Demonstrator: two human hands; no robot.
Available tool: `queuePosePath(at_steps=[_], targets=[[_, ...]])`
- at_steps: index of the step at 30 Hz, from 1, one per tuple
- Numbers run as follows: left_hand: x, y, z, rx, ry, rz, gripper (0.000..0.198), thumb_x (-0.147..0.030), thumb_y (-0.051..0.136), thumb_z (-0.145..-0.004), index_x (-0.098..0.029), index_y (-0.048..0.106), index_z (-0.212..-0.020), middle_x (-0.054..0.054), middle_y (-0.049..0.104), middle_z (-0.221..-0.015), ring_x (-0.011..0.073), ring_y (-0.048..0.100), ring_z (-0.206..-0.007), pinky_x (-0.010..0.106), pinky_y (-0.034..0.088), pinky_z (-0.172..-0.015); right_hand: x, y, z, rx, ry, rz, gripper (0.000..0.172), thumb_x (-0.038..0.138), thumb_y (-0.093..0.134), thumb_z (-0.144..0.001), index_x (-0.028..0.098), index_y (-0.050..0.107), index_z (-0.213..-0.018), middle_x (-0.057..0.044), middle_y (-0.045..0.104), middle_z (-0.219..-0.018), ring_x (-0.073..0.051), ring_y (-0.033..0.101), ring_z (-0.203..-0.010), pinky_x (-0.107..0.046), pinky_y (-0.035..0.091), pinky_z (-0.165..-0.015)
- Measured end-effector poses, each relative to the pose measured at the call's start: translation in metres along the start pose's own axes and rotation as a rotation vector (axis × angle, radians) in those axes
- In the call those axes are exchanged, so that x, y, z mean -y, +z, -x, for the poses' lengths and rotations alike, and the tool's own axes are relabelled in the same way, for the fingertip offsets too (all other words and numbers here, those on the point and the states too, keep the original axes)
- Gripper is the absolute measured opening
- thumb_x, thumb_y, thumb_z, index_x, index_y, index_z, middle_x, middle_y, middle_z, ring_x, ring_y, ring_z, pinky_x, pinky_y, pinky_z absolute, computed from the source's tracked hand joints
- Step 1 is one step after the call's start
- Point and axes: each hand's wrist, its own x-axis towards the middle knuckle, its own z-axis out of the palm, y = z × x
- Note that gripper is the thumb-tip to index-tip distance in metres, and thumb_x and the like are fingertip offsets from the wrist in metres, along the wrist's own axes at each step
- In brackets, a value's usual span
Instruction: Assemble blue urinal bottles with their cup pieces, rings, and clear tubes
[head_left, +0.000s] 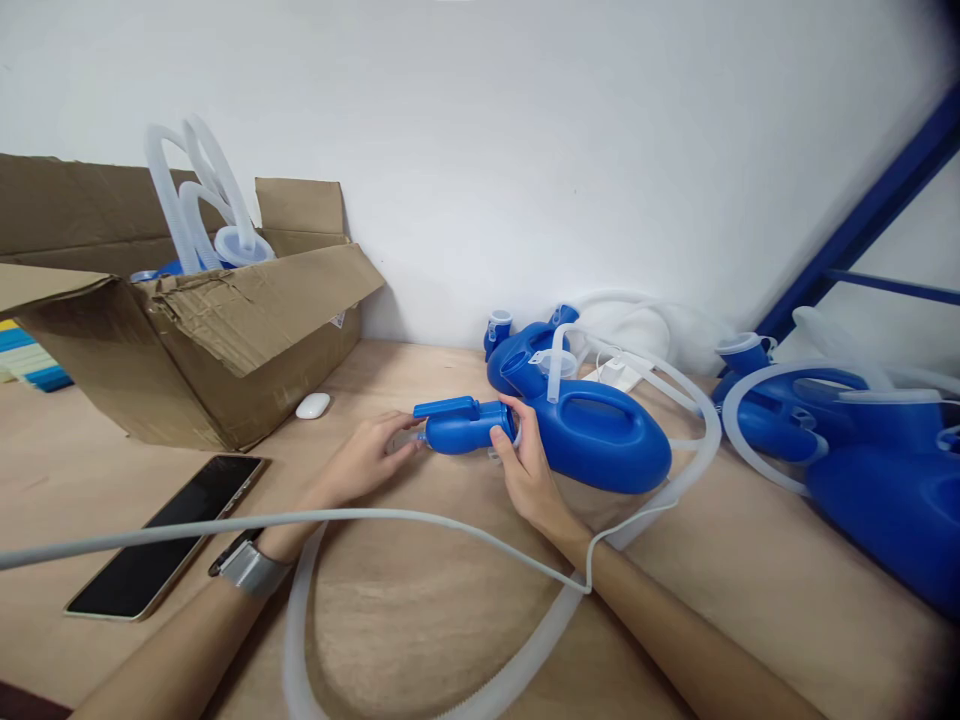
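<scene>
The right hand (531, 478) is clamping its fingers on the mouth end of a small blue plastic bottle (459, 433), which is lying sideways over the pale wooden counter (420, 570), left of a large blue plastic jug (600, 455). The left hand (360, 462) is holding its fingers at the opposite end; whether they are pinching it cannot be told. The step in hand is apparently handling the bottle's two ends; the next move is probably calling for a steady right-hand hold.
</scene>
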Motion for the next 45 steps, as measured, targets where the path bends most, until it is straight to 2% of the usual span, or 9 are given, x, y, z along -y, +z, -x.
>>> queuePosePath(at_steps=[4,9,14,21,25,31,36,42,45], targets=[[-0.011,0.009,0.004,0.120,0.041,-0.035,0.066,-0.070,0.041,-0.081,-0.026,0.062,-0.124,-0.001,0.067,-0.127,-0.0011,0.059,-0.103,0.010,0.045,-0.096,-0.001,0.000,0.001,0.005,0.003,-0.048,0.044,0.049,0.046,-0.106,0.024,0.045,-0.141,-0.011,0.051,-0.140,-0.024,0.049,-0.131,-0.046,0.037,-0.116],[-0.008,0.014,0.002,0.160,0.095,-0.027,0.072,-0.074,0.037,-0.080,-0.022,0.061,-0.124,0.001,0.066,-0.129,-0.0010,0.059,-0.104,0.007,0.040,-0.087,-0.004,0.000,-0.003,-0.008,0.034,-0.109,0.046,0.052,0.048,-0.104,0.023,0.046,-0.139,-0.011,0.051,-0.142,-0.024,0.049,-0.132,-0.046,0.038,-0.116],[-0.006,0.014,0.002,0.119,-0.055,-0.222,0.088,-0.085,0.024,-0.073,-0.020,0.065,-0.116,0.005,0.072,-0.112,-0.0021,0.051,-0.071,0.012,0.022,-0.070,-0.004,0.000,-0.004,-0.004,0.031,-0.139,0.047,0.051,0.049,-0.104,0.021,0.049,-0.139,-0.011,0.052,-0.144,-0.023,0.049,-0.135,-0.043,0.038,-0.117],[-0.010,0.023,0.005,0.124,-0.095,-0.465,0.103,-0.089,0.002,-0.067,-0.023,0.064,-0.117,0.010,0.073,-0.107,0.0014,0.054,-0.068,0.012,0.024,-0.072,-0.004,-0.001,-0.004,-0.042,0.042,-0.136,0.047,0.053,0.049,-0.104,0.021,0.053,-0.138,-0.010,0.056,-0.142,-0.024,0.051,-0.134,-0.042,0.038,-0.117],[-0.010,0.028,0.004,0.098,-0.100,-0.428,0.102,-0.090,0.003,-0.065,-0.023,0.068,-0.107,0.009,0.073,-0.099,-0.0001,0.051,-0.062,0.016,0.013,-0.067,-0.005,-0.001,-0.004,-0.059,0.032,-0.119,0.047,0.053,0.048,-0.104,0.021,0.054,-0.138,-0.009,0.056,-0.143,-0.022,0.051,-0.135,-0.041,0.037,-0.118],[-0.017,0.029,0.004,0.120,-0.130,-0.319,0.104,-0.092,0.005,-0.065,-0.021,0.071,-0.103,0.009,0.073,-0.104,-0.0052,0.036,-0.057,0.013,0.016,-0.068,-0.006,-0.001,-0.005,-0.083,0.031,-0.111,0.047,0.053,0.048,-0.105,0.022,0.055,-0.140,-0.008,0.056,-0.144,-0.021,0.050,-0.136,-0.039,0.036,-0.119],[-0.025,0.029,0.006,0.136,-0.201,-0.296,0.108,-0.093,0.004,-0.064,-0.021,0.073,-0.107,0.010,0.073,-0.111,-0.0026,0.039,-0.061,0.012,0.017,-0.072,-0.004,-0.001,-0.006,-0.087,0.062,-0.121,0.051,0.056,0.047,-0.104,0.020,0.055,-0.139,-0.010,0.056,-0.143,-0.023,0.051,-0.134,-0.044,0.037,-0.118],[-0.027,0.033,0.007,0.098,-0.195,-0.286,0.109,-0.092,-0.001,-0.063,-0.022,0.074,-0.098,0.008,0.074,-0.106,-0.0063,0.013,-0.057,0.014,0.012,-0.071,-0.005,-0.001,-0.010,-0.093,0.062,-0.114,0.052,0.058,0.047,-0.103,0.020,0.056,-0.137,-0.011,0.056,-0.144,-0.025,0.051,-0.137,-0.044,0.036,-0.119],[-0.024,0.035,0.006,0.082,-0.184,-0.278,0.106,-0.091,0.000,-0.065,-0.023,0.075,-0.096,0.007,0.074,-0.108,-0.0054,0.022,-0.056,0.014,0.012,-0.072,-0.007,-0.001,-0.012,-0.084,0.071,-0.104,0.052,0.058,0.046,-0.103,0.020,0.056,-0.137,-0.010,0.057,-0.144,-0.025,0.051,-0.136,-0.045,0.036,-0.119]])
